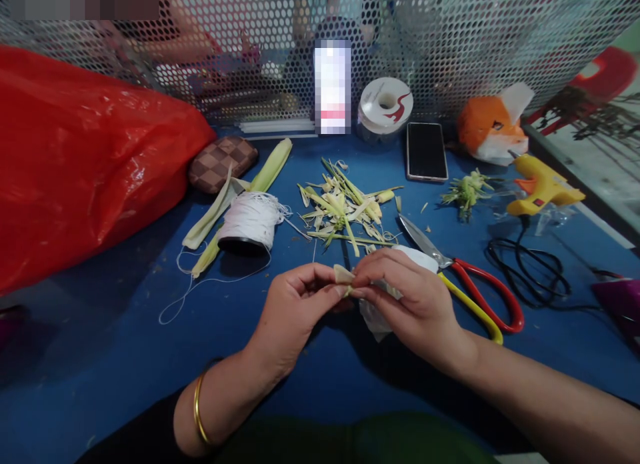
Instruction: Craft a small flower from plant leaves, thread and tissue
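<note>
At the centre of the frame, the person's left hand and right hand meet over a blue table, with a small pale piece of husk between them. The left thumb and forefinger are closed on the piece, and the right fingertips are pinched together at its other side. How its lower part is folded cannot be told, since the fingers cover it. Just above the hands lies a heap of trimmed scraps. Left of centre, a spool of white string stands in front of longer green husks. Right of centre, scissors with one red and one yellow handle lie beside the right hand, blades apart. A yellow glue gun rests at the right of the frame, and a red bag fills the upper left.
</note>
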`<state>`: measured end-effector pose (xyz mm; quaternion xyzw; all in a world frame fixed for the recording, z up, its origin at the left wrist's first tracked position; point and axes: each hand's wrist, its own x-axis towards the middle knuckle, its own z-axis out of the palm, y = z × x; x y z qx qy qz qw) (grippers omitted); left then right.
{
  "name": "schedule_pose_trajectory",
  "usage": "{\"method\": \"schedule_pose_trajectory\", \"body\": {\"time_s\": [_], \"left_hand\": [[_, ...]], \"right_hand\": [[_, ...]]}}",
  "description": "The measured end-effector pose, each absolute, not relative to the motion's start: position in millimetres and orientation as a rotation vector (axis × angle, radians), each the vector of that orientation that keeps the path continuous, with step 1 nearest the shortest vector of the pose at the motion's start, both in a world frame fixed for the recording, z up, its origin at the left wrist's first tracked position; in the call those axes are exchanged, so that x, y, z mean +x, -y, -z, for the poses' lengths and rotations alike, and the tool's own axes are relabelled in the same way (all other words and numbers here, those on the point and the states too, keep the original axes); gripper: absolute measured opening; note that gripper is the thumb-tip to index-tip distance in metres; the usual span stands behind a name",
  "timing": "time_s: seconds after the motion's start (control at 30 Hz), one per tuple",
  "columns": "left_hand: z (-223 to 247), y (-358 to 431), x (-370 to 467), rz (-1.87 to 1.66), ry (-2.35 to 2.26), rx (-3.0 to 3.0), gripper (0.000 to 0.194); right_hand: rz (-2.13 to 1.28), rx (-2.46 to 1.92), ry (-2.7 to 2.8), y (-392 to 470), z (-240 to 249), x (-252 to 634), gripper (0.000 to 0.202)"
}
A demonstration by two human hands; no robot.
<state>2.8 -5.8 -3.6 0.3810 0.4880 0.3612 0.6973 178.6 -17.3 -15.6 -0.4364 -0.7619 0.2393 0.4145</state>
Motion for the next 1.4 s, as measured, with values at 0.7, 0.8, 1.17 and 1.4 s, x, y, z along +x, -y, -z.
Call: {"method": "schedule_pose_trajectory", "body": {"time_s": [0.7, 0.8, 1.17, 1.4], "left_hand": [[-6, 6, 5, -0.778, -1.227, 1.163, 0.007], [-3, 5, 5, -0.783, -1.192, 1.019, 0.008], [4, 5, 3, -0.779, -1.083, 0.815, 0.009], [2, 6, 5, -0.821, -1.111, 0.831, 0.005]], "right_hand": [[-0.785, -1.315, 1.625, 22, 16, 174, 0.015], [-0.710, -1.279, 1.674, 21, 17, 175, 0.012], [-0.493, -1.097, 1.972, 16, 15, 178, 0.014], [-0.576, -1.114, 1.935, 16, 15, 178, 0.009]]}}
